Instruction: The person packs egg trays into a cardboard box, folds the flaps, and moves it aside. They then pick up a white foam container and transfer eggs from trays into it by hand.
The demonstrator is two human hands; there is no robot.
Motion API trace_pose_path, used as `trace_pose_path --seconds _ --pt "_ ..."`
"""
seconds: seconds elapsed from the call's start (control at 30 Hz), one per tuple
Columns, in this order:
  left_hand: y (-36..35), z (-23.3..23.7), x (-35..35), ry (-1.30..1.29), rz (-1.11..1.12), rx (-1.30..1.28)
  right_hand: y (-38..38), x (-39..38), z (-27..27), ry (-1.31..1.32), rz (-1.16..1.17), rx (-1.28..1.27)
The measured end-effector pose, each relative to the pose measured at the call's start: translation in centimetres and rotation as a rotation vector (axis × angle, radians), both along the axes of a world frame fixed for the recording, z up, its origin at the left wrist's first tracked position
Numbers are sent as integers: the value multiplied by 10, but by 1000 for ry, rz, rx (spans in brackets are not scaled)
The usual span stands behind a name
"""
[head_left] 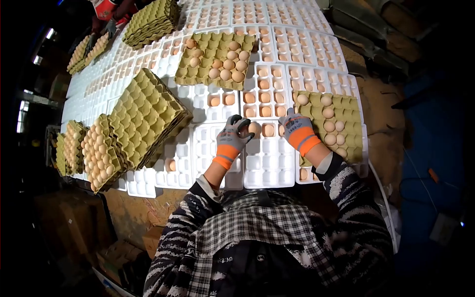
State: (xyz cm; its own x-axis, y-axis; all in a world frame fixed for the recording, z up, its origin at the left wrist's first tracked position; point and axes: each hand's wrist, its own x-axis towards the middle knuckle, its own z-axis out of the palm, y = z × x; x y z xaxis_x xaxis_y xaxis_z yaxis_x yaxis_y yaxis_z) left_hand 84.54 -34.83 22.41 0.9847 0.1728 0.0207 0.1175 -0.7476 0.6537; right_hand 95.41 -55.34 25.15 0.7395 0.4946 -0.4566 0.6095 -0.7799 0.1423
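Both my hands wear grey gloves with dark fingertips and orange cuffs. My left hand point(232, 135) is open in a curved C shape, thumb and fingertips apart right beside a brown egg point(253, 129) in the top row of a white compartment tray point(268, 164). Another egg point(268, 130) sits in the middle of that row. At its right end is a third egg point(282, 130), partly covered by my right hand point(298, 129). The right hand's fingers are apart, reaching forward at the tray's edge. Under my right forearm lies a greenish pulp egg tray point(350, 116) with several eggs.
Another pulp tray point(208, 59) with eggs lies ahead. A stack of pulp trays point(146, 119) stands at left, beside egg-filled trays point(99, 153). Filled white trays point(292, 47) stretch away across the table. A co-worker's gloved hand point(111, 27) is at far left.
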Motion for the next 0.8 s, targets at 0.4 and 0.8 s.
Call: trace_pose_path --seconds 0.4,0.8 --pt "-23 15 -28 170 -157 -54 -20 -70 1 61 -220 262" --pt "-37 -28 -70 -39 -570 -226 -91 -80 13 -284 -270 945"
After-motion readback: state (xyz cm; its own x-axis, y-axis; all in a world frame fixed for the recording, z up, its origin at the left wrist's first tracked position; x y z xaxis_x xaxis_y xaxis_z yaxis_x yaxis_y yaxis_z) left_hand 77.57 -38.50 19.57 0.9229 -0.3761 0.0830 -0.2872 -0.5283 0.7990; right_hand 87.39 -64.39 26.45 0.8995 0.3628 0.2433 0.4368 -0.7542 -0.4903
